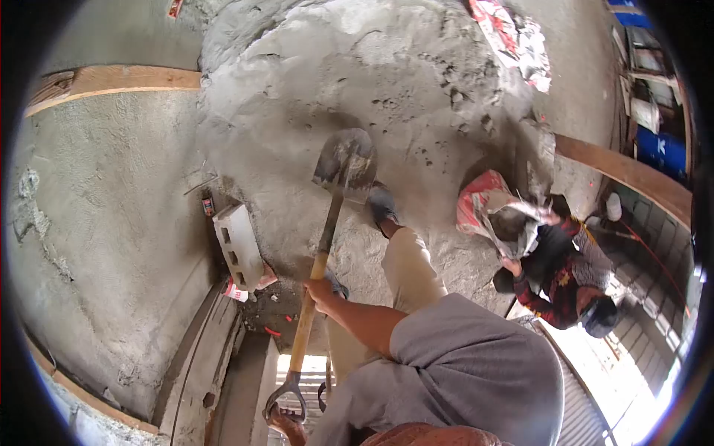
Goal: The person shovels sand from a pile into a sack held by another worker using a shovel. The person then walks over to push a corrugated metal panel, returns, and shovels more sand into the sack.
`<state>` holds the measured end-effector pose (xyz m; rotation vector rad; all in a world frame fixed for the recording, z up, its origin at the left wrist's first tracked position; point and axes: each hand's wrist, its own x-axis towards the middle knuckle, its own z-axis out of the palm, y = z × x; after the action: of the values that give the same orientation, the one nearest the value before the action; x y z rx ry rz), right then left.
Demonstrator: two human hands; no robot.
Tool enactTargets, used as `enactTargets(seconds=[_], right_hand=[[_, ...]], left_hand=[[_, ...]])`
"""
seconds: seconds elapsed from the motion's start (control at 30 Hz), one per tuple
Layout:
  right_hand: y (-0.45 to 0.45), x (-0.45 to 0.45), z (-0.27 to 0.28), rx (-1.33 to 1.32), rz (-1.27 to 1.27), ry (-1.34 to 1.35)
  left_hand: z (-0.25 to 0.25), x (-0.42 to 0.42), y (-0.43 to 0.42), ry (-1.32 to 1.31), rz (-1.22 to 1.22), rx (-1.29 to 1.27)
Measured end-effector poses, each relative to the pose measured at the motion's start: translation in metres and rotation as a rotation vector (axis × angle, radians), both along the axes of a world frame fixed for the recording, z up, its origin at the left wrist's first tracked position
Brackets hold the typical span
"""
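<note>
A round-point shovel [306,327] with a wooden shaft runs diagonally across the middle. Its dark blade [346,157], streaked with grey, is at the edge of a broad patch of grey cement mix [357,82]. My right hand [321,294] is wrapped around the middle of the wooden shaft. Low in the view, my left hand [286,425] is closed at the D-shaped handle [286,401], partly cut off from sight. One of my shoes [382,202] stands just right of the blade, and the other is partly behind my right hand.
At the right, another person [569,275] crouches, holding an open red-and-white sack [480,204]. A concrete hollow block [238,245] lies left of the shovel, beside a wall [111,223]. Wooden boards [625,175] edge both sides. A torn sack [513,41] lies farther off.
</note>
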<state>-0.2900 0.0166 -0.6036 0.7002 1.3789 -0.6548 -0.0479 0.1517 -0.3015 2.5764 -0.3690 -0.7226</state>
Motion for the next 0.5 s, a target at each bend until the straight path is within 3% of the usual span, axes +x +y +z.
enactTargets(seconds=[0.07,0.1,0.13,0.17,0.2,0.23,0.27,0.3,0.37,0.4,0.5], right_hand=[[-0.027,-0.037,-0.013,0.011,-0.114,0.042],[-0.017,-0.024,-0.115,0.094,-0.005,0.286],[-0.047,-0.09,-0.145,-0.346,0.11,0.633],[-0.081,-0.169,-0.176,-0.217,-0.003,0.324],[-0.145,-0.275,-0.156,-0.049,-0.099,0.037],[-0.163,-0.296,-0.201,-0.067,-0.284,0.153],[-0.174,-0.302,-0.203,-0.075,-0.305,0.253],[-0.166,-0.287,-0.198,-0.057,-0.325,0.331],[-0.15,-0.277,-0.219,-0.061,-0.338,0.273],[-0.149,-0.283,-0.213,-0.093,-0.352,0.241],[-0.141,-0.274,-0.17,-0.074,-0.279,0.376]], left_hand=[[-0.067,0.044,0.02,0.191,0.39,0.079],[-0.1,-0.024,-0.031,0.421,0.435,0.028],[-0.128,-0.108,-0.094,0.647,0.481,0.005],[-0.204,-0.111,-0.102,0.196,-0.123,0.267],[-0.28,-0.112,-0.109,-0.262,-0.726,0.506],[-0.279,-0.158,-0.152,0.092,-0.477,0.209],[-0.26,-0.203,-0.18,0.429,-0.208,-0.068],[-0.264,-0.208,-0.175,0.415,-0.194,-0.035],[-0.275,-0.211,-0.171,0.272,-0.122,-0.312],[-0.246,-0.233,-0.181,0.304,-0.09,-0.224],[-0.242,-0.221,-0.157,0.363,-0.124,-0.295]])
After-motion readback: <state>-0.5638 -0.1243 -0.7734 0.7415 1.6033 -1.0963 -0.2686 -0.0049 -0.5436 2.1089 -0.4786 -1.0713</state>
